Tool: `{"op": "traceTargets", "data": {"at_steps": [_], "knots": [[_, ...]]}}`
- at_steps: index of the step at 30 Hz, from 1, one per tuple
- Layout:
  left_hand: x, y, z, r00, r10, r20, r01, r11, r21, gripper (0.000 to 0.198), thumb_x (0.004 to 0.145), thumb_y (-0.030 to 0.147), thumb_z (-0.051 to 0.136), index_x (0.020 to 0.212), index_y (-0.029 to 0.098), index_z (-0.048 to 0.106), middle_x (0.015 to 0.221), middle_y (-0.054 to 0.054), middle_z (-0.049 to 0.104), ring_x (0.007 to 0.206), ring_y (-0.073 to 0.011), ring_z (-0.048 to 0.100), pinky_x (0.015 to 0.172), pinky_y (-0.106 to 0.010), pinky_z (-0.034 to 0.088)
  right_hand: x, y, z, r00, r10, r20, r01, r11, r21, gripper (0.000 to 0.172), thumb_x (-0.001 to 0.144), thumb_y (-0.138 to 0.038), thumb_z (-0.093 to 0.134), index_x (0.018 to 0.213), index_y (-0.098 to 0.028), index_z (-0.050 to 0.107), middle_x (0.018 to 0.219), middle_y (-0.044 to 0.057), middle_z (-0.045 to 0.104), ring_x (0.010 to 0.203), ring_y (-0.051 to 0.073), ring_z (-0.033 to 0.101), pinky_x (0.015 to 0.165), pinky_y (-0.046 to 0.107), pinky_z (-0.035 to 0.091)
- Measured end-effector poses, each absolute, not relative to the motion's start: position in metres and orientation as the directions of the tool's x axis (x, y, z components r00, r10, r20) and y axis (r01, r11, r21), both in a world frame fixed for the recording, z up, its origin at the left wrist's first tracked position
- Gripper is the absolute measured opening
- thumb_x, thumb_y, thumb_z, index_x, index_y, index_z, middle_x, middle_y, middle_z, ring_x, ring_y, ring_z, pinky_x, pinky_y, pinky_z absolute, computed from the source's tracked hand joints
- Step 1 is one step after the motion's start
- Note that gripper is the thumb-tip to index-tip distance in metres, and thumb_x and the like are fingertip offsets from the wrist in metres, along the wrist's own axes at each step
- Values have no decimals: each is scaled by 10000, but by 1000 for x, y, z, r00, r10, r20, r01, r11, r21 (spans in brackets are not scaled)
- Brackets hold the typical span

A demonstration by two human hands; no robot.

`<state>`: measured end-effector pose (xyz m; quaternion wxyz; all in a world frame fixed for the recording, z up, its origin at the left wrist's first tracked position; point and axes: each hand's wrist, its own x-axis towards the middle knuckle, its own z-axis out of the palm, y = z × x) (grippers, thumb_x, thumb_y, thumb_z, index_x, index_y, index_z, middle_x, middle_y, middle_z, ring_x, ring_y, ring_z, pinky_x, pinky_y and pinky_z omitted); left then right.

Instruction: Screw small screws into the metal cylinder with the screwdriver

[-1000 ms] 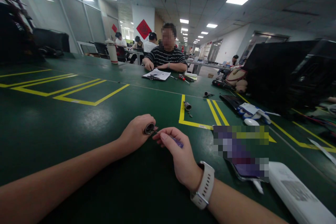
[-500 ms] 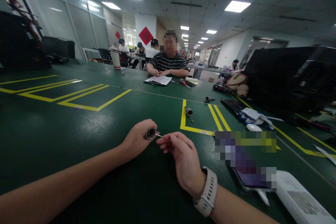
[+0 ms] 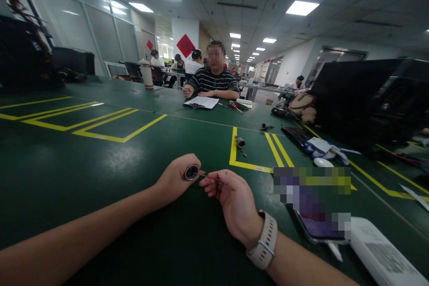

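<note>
My left hand [image 3: 179, 176] is closed around a hollow round metal part [image 3: 191, 172], whose dark open end faces me. Between the thumb and fingers of my right hand [image 3: 234, 203] is a thin metal rod [image 3: 209, 177]. The rod's far end reaches the mouth of the round part; how deep it goes I cannot tell. Both hands are above the green table [image 3: 124, 170]. Beyond them, a similar metal part [image 3: 240, 142] lies inside a yellow tape outline, with small pieces [image 3: 244, 154] beside it.
A phone [image 3: 315, 219] and a white power bank [image 3: 382, 250] lie right of my right hand. Another metal part [image 3: 264, 126] sits farther back. A person in a striped shirt [image 3: 209, 82] sits opposite behind a clipboard [image 3: 202, 102]. A tumbler [image 3: 146, 74] stands at the far left.
The rod's tip now overlaps the opening of the round part, where before it was at the edge. Across the table, the person has lifted one hand off the paper.
</note>
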<state>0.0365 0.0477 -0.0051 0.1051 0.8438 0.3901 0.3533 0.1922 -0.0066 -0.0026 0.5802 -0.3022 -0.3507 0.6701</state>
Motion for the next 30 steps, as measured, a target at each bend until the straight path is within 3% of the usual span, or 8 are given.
{"op": "traceTargets", "data": {"at_steps": [3, 9, 19, 23, 30], "knots": [[36, 49, -6, 432, 746, 507, 618, -654, 436, 185, 782, 214, 486, 611, 178, 424, 616, 32, 441, 580, -119, 443, 535, -235, 346, 191, -10, -5, -101, 994, 47, -514, -12, -857, 170, 760, -236, 507, 694, -146, 635, 703, 53, 664, 650, 147, 555, 618, 277, 397], [37, 48, -5, 441, 757, 482, 705, -625, 335, 172, 760, 162, 486, 597, 176, 432, 626, 18, 468, 600, -133, 455, 549, -251, 339, 189, -17, -6, -59, 987, 151, -246, 132, -960, 195, 806, -247, 502, 699, -169, 645, 720, 29, 644, 692, 147, 544, 641, 276, 409], [38, 44, -3, 440, 732, 520, 608, -669, 426, 191, 778, 196, 485, 595, 173, 435, 614, 29, 443, 591, -117, 443, 525, -228, 340, 195, -6, -4, -157, 988, 6, -548, -82, -833, 168, 743, -214, 492, 702, -136, 636, 692, 64, 676, 613, 142, 556, 595, 271, 392], [38, 45, -3, 446, 722, 528, 606, -678, 416, 180, 776, 176, 480, 600, 173, 438, 613, 29, 442, 591, -119, 446, 531, -232, 341, 192, -10, -7, -116, 992, 46, -520, -21, -854, 160, 759, -237, 503, 715, -149, 629, 716, 55, 670, 641, 145, 554, 605, 271, 393], [38, 45, -3, 455, 748, 483, 709, -632, 311, 176, 745, 119, 476, 583, 176, 436, 611, 16, 472, 598, -134, 455, 545, -248, 336, 189, -15, -7, -60, 991, 116, -304, 93, -948, 181, 779, -245, 509, 675, -162, 631, 719, 41, 662, 660, 145, 545, 619, 274, 399]]}}
